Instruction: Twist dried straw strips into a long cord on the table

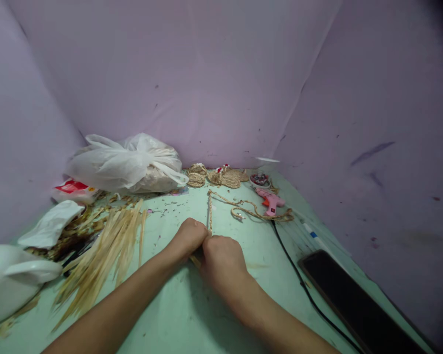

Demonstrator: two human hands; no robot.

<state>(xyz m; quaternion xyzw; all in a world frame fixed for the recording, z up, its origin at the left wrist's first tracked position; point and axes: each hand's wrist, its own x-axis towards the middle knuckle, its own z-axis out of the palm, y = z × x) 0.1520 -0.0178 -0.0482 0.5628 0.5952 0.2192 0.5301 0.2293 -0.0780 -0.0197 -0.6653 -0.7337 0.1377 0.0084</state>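
Note:
My left hand (193,232) and my right hand (223,259) meet in the middle above the pale green table. Both are closed, fingers curled round the near end of a braided straw cord (210,211). From my fists the cord runs straight away from me, then bends right and trails in loose curves toward the pink glue gun. A bit of unbraided straw (195,259) shows under my hands. My fingertips are mostly hidden. Left of my forearm lies a spread bundle of flat straw strips (107,250).
A tied white plastic bag (133,162) and woven straw pieces (225,177) stand along the back. The pink glue gun (270,199), its black cable (293,268), a bowl of beads (260,180) and a dark phone-like slab (354,300) lie right. A white jug (11,280) stands left.

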